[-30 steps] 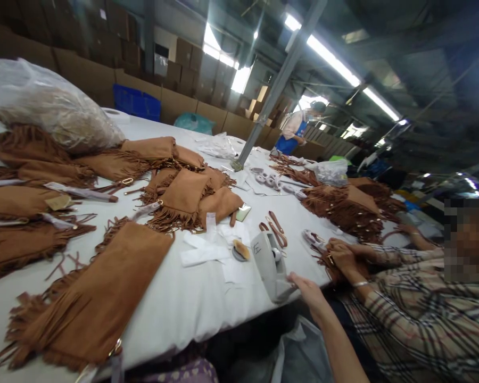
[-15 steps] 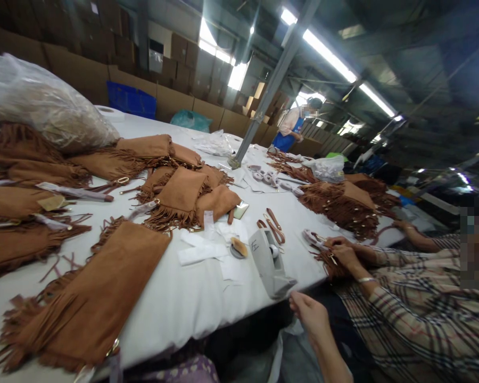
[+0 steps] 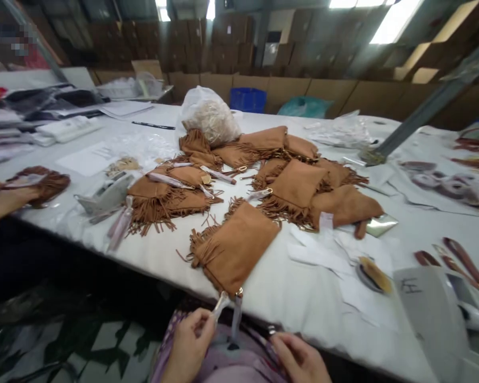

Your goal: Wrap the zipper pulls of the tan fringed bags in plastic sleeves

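A brown suede fringed bag (image 3: 239, 247) lies flat at the near edge of the table. From its front corner, by gold hardware, wrapped strap ends (image 3: 236, 319) hang over the edge. My left hand (image 3: 191, 340) has its fingers closed on one wrapped strap end (image 3: 221, 306) just below that corner. To the right, my right hand (image 3: 299, 356) is held low in front of the edge with its fingers pinched. A small shiny bit shows at its fingertips, too small to name.
More fringed bags (image 3: 299, 186) are piled behind. To the right are white paper pieces (image 3: 307, 250), a brush (image 3: 373, 275), a grey tape dispenser (image 3: 427, 308) and brown straps (image 3: 465, 260). Another dispenser (image 3: 107, 194) and a co-worker's hand (image 3: 11, 199) are at left. A metal post (image 3: 431, 109) stands at right.
The view has swung left and down. My right hand has moved away from the tape dispenser to in front of the bag. My left hand, unseen before, is now at the strap end.
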`<action>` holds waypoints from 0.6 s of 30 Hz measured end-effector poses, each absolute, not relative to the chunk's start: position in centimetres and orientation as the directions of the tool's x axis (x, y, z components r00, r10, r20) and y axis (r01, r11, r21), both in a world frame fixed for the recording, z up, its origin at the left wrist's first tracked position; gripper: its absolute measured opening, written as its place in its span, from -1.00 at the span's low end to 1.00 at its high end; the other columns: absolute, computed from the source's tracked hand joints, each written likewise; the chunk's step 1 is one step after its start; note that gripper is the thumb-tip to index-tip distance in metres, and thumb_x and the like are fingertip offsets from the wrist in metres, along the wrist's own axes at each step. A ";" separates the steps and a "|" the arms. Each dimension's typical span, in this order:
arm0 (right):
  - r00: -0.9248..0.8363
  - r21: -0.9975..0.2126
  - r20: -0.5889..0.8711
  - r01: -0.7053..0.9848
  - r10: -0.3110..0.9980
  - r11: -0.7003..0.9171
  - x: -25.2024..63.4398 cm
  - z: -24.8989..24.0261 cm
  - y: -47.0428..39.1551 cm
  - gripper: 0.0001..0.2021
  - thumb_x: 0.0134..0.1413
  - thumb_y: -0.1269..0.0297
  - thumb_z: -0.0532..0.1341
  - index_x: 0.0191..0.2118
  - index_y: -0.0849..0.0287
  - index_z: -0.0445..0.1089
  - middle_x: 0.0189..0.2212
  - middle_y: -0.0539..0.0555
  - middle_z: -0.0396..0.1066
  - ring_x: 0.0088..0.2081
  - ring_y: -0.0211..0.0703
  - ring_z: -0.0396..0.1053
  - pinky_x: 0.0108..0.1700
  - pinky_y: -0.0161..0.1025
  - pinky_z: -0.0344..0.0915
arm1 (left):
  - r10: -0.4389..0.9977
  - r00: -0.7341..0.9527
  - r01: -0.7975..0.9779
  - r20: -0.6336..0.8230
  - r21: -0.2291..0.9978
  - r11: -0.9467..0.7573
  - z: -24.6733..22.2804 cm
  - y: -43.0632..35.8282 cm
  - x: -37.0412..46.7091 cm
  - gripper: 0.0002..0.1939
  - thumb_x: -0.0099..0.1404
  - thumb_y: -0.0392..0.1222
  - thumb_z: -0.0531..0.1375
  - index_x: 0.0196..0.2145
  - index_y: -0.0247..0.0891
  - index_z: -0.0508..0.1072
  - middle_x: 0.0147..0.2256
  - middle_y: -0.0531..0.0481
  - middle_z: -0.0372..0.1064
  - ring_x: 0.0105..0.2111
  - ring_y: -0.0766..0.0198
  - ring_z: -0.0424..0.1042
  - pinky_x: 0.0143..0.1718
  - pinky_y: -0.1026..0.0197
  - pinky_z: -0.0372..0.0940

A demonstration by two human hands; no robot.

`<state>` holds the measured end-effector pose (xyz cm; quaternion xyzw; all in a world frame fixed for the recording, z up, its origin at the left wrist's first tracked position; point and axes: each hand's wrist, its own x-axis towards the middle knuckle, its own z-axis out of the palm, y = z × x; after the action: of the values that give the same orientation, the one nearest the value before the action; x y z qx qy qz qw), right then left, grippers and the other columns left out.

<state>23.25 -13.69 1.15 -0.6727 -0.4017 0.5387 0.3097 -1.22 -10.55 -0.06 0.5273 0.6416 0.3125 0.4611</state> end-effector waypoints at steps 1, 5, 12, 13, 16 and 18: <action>-0.018 -0.876 -0.452 0.199 0.892 -0.440 20.7 2.1 -12.8 -0.66 -0.08 -0.05 0.20 -0.46 0.17 0.47 -0.63 0.00 0.34 -0.56 -0.21 0.24 -0.51 -0.32 0.17 | 0.970 -0.016 0.423 -0.243 0.877 0.227 -0.2 -10.8 -1.3 -0.66 0.24 0.03 0.06 -0.44 -0.27 0.45 -0.52 0.01 0.41 -0.45 0.25 0.40 -0.40 0.33 0.26; -0.217 -0.927 -0.362 0.190 0.907 -0.324 14.5 3.1 -10.2 -0.68 0.02 0.04 0.17 -0.52 0.20 0.42 -0.63 -0.02 0.27 -0.54 -0.27 0.18 -0.51 -0.36 0.11 | 0.989 0.021 0.558 -0.146 0.823 0.110 -0.8 -11.6 -1.4 -0.75 0.28 -0.11 0.05 -0.37 -0.24 0.47 -0.50 0.00 0.45 -0.49 0.27 0.41 -0.41 0.32 0.25; -0.177 -0.885 -0.394 0.336 0.902 -0.322 12.8 0.4 -8.3 -0.67 -0.01 0.11 0.16 -0.64 0.22 0.31 -0.70 -0.03 0.23 -0.60 -0.29 0.16 -0.56 -0.37 0.06 | 0.987 0.128 0.637 0.099 0.754 -0.158 -2.0 -11.5 -1.9 -0.79 0.28 -0.27 0.01 -0.38 -0.24 0.43 -0.50 0.00 0.45 -0.51 0.29 0.43 -0.48 0.33 0.23; -0.177 -0.871 -0.415 0.361 0.893 -0.333 12.7 0.3 -8.2 -0.66 -0.01 0.12 0.16 -0.66 0.23 0.30 -0.71 -0.03 0.23 -0.61 -0.30 0.16 -0.57 -0.37 0.06 | 0.987 0.121 0.639 0.108 0.753 -0.161 -2.1 -11.5 -1.9 -0.78 0.28 -0.28 0.00 -0.38 -0.24 0.43 -0.49 -0.01 0.45 -0.50 0.28 0.44 -0.46 0.32 0.24; -0.151 -0.822 -0.494 0.401 0.856 -0.404 12.5 0.2 -8.2 -0.63 -0.01 0.10 0.16 -0.68 0.23 0.29 -0.74 -0.03 0.23 -0.66 -0.33 0.14 -0.59 -0.37 0.04 | 0.990 0.089 0.616 0.107 0.775 -0.140 -2.1 -11.6 -1.9 -0.76 0.30 -0.28 -0.03 -0.35 -0.23 0.43 -0.43 -0.04 0.48 -0.45 0.26 0.46 -0.40 0.29 0.26; -0.112 -0.798 -0.546 0.372 0.830 -0.474 12.5 0.1 -8.1 -0.65 -0.04 0.07 0.18 -0.65 0.23 0.30 -0.75 -0.04 0.24 -0.70 -0.35 0.13 -0.62 -0.38 0.01 | 0.993 0.092 0.581 0.073 0.806 -0.113 -2.1 -11.5 -2.0 -0.77 0.30 -0.26 -0.01 -0.34 -0.21 0.44 -0.43 -0.04 0.49 -0.45 0.25 0.46 -0.43 0.30 0.25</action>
<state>12.50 -8.14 0.12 -0.6359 -0.4729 0.5767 0.1986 -1.99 -11.50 -2.06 0.6694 0.5877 0.3295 0.3130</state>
